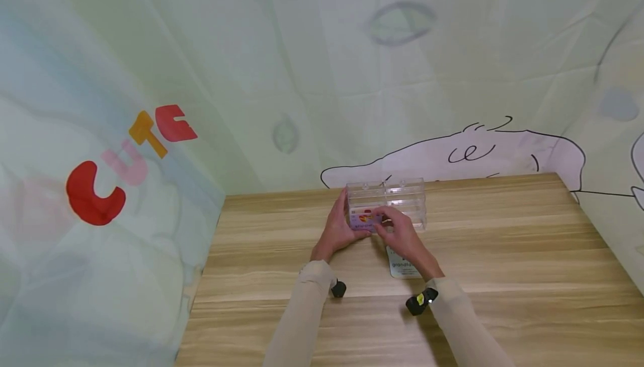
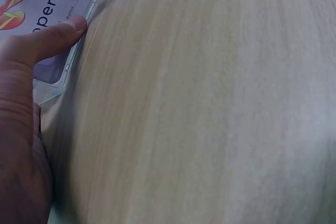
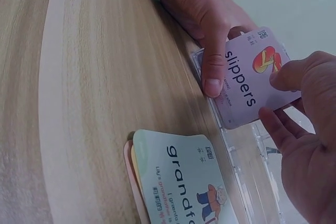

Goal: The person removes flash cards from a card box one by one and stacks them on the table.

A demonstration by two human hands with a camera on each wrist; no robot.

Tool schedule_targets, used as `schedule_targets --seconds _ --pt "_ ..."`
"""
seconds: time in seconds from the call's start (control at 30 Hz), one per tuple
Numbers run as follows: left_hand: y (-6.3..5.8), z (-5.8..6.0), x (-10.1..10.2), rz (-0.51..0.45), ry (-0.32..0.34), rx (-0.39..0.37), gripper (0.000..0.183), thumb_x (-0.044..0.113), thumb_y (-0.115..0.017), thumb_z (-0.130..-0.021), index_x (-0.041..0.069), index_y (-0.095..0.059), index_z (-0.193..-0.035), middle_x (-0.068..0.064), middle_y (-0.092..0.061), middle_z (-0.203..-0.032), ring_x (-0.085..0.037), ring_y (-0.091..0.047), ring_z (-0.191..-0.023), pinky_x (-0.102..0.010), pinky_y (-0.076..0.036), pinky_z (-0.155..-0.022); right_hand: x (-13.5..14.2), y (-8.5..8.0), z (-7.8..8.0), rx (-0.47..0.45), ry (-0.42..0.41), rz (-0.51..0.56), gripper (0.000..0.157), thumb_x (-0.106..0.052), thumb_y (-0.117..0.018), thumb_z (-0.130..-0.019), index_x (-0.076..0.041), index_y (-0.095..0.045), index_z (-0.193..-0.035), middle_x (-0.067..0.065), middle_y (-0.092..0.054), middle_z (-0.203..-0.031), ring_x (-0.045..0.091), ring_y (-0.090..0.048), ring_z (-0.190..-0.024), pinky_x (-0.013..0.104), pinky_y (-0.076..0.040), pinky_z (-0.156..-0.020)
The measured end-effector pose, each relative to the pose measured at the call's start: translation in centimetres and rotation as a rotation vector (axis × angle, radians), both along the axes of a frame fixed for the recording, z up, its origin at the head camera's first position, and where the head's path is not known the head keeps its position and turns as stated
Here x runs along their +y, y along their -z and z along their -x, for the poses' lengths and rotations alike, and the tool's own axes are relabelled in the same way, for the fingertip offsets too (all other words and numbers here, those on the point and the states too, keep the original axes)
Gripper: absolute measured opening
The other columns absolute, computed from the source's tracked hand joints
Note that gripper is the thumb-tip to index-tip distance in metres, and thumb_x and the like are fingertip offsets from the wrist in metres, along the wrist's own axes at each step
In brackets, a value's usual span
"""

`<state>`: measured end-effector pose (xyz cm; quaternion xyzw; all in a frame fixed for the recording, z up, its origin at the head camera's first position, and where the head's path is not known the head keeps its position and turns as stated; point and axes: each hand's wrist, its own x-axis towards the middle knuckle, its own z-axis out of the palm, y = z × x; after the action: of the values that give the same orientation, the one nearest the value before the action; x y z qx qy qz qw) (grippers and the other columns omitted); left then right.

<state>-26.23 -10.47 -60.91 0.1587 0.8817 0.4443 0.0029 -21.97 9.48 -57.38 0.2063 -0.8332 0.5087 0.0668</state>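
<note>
Right wrist view: the slippers card [image 3: 251, 80] was pinched by the left hand [image 3: 202, 11] and right hand [image 3: 302, 129] at the clear box [image 1: 387, 202]. A grandfather card [image 3: 191, 184] lay beside the box on the counter [image 3: 79, 103].

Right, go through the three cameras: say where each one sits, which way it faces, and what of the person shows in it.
Head: worn on the head, looking forward and down at the wooden table; shows both sleeved forearms, left hand and right hand at a clear box.
Left wrist: low over the table, looking along the left thumb to the slippers card.
Right wrist: looks across the right hand at that card, the left hand, and a card stack.
All views share the slippers card, pinched by both hands.
</note>
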Motion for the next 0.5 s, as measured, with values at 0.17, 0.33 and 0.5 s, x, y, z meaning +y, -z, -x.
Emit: schedule_targets --seconds 0.17,0.33,0.5 --pt "0.0 0.0 0.1 -0.014 0.007 0.009 0.131 0.042 -0.089 -0.061 0.026 0.001 -0.154 -0.002 -0.027 -0.152 -0.018 -0.036 -0.135 -0.03 -0.035 -0.108 0.2 -0.2 0.1 0.043 0.005 0.006 0.03 0.004 -0.067 -0.085 -0.006 -0.062 -0.113 0.008 -0.064 -0.109 0.023 -0.063 -0.093 0.034 -0.057 -0.079" --pt "0.0 0.0 0.2 -0.024 0.001 -0.002 0.132 0.039 -0.09 -0.06 0.025 0.001 -0.155 -0.001 -0.027 -0.153 -0.018 -0.036 -0.135 -0.03 -0.034 -0.109 0.5 -0.8 0.0 0.049 0.028 -0.001 0.028 0.005 -0.064 -0.086 -0.008 -0.061 -0.112 0.006 -0.063 -0.111 0.021 -0.062 -0.093 0.033 -0.057 -0.078" --pt "0.2 0.0 0.1 -0.029 -0.003 -0.007 0.129 0.042 -0.089 -0.062 0.027 0.0 -0.154 0.0 -0.029 -0.151 -0.016 -0.038 -0.134 -0.031 -0.035 -0.109 0.7 -1.3 -0.1 0.035 0.057 0.01 0.029 0.007 -0.063 -0.087 -0.007 -0.061 -0.112 0.006 -0.062 -0.111 0.02 -0.062 -0.096 0.031 -0.056 -0.08"
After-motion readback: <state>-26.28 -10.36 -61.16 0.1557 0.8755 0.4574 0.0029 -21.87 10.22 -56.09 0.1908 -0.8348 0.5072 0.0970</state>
